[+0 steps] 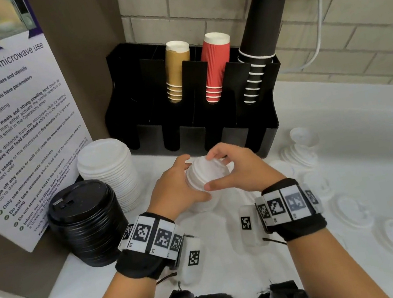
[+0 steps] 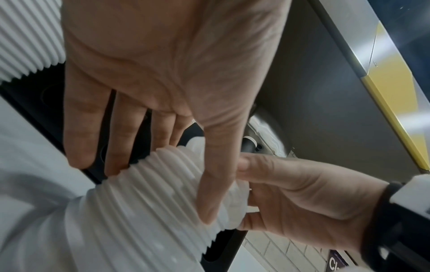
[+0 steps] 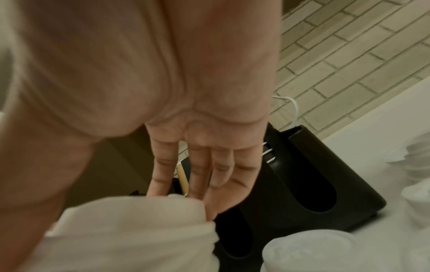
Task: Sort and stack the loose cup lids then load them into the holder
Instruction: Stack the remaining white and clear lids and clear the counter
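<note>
Stacking step under way. Left hand (image 1: 175, 187) is gripping the side of a white lid stack (image 1: 205, 173); right hand (image 1: 233, 166) is pinching its top. Stack is sitting between both hands, just before the holder (image 1: 270, 102). Next, probably: square the stack, then slide it into an empty front slot; loose lids (image 1: 352, 209) right of the hands are waiting.

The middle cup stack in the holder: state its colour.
Red, ribbed, with white rims; clearest in the head view.

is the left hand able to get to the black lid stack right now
Probably not at once: the left hand grips the white lid stack together with the right hand. The black lid stack sits close on its left with nothing between, so once freed, likely yes.
</note>
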### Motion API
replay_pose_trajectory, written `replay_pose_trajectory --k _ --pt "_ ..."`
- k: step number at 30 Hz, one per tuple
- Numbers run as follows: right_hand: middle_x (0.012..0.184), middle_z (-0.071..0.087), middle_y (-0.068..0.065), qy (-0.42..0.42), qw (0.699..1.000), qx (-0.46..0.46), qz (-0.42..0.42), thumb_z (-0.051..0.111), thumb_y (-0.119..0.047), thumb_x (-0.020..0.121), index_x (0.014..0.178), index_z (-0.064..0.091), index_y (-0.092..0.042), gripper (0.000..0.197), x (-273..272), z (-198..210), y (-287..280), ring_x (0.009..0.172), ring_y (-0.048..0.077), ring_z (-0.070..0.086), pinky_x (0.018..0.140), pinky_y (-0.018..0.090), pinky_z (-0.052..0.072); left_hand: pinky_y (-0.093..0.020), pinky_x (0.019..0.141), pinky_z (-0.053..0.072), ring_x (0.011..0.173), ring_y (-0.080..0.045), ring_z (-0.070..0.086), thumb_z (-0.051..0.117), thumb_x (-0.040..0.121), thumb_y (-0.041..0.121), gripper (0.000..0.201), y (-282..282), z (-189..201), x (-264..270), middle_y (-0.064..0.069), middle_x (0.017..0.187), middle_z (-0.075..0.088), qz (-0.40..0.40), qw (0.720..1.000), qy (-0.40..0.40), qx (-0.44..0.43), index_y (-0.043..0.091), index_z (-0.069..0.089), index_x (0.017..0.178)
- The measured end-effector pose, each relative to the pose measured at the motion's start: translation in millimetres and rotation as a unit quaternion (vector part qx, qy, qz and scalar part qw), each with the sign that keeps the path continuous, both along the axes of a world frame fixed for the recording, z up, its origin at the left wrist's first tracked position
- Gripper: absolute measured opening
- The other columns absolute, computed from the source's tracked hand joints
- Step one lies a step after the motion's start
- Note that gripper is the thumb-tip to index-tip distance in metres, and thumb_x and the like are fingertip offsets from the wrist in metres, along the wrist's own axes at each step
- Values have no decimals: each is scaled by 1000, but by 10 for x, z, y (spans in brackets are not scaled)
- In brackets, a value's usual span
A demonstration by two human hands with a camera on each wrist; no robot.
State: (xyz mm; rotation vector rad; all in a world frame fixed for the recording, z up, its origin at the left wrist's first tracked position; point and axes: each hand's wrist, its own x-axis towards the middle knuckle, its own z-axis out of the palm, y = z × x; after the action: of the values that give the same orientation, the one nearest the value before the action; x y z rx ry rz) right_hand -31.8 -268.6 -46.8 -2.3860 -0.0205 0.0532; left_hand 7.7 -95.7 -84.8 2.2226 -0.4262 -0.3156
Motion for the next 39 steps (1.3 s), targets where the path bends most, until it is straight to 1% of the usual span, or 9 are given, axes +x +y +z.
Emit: replay_pose_trajectory --k 6,13,15,17,20,22,27,34,39 --pt "116 53 -3 3 999 -44 20 86 -30 66 110 59 -30 52 34 25 76 109 17 49 88 27 43 -26 86 40 116 -19 55 88 64 29 101 1 -26 4 4 138 53 1 1000 -7 -2 25 31 146" --pt "116 52 -3 10 998 -50 38 81 -32 73 109 64 -30 40 38 14 78 111 17 48 94 32 45 -21 78 43 106 -14 57 89 61 30 94 9 -32 27 9 124 56 -6 1000 -13 -18 27 39 140" --pt "115 55 -3 -12 999 -32 27 73 -35 82 107 66 -30 27 56 2 34 107 14 52 92 29 46 -17 74 42 102 -11 58 89 60 33 87 10 -34 33 14 118 56 -6 1000 -15 -26 29 44 135" --pt "113 59 -2 -46 998 -11 -29 60 -32 92 107 66 -28 17 113 1 -55 106 13 55 90 22 44 -20 79 42 105 -11 57 89 60 34 83 15 -43 40 17 114 53 1 999 -16 -29 29 48 133" --pt "127 56 7 4 992 -82 -92 52 -27 96 125 60 -19 30 231 -36 -243 116 21 54 98 27 39 -26 89 44 109 -14 56 89 61 32 81 20 -59 52 14 116 54 6 999 -14 -31 26 51 132" --pt "138 48 9 85 979 -169 -77 60 -29 91 136 51 -20 47 288 -88 -320 126 25 46 102 30 36 -30 93 46 109 -15 57 90 60 31 79 21 -62 67 13 117 55 6 999 -9 -37 26 52 129" --pt "142 40 9 190 952 -233 -53 81 -32 71 144 37 -29 85 438 -157 -276 129 30 43 103 42 43 -24 80 45 102 -14 58 90 59 28 69 34 -61 82 24 101 53 -4 999 -12 -46 34 53 117" --pt "114 51 5 212 942 -257 -33 82 -32 66 129 42 -28 75 492 -265 -254 100 27 57 82 39 54 -35 93 49 107 -15 57 90 59 28 71 24 -54 86 13 113 57 -6 999 -8 -49 29 54 120" --pt "116 43 7 216 939 -268 -25 82 -40 64 120 39 -28 72 493 -221 -316 96 27 56 80 40 55 -26 84 45 103 -12 56 90 58 33 71 11 -50 87 22 106 53 -6 998 -8 -58 33 52 119"
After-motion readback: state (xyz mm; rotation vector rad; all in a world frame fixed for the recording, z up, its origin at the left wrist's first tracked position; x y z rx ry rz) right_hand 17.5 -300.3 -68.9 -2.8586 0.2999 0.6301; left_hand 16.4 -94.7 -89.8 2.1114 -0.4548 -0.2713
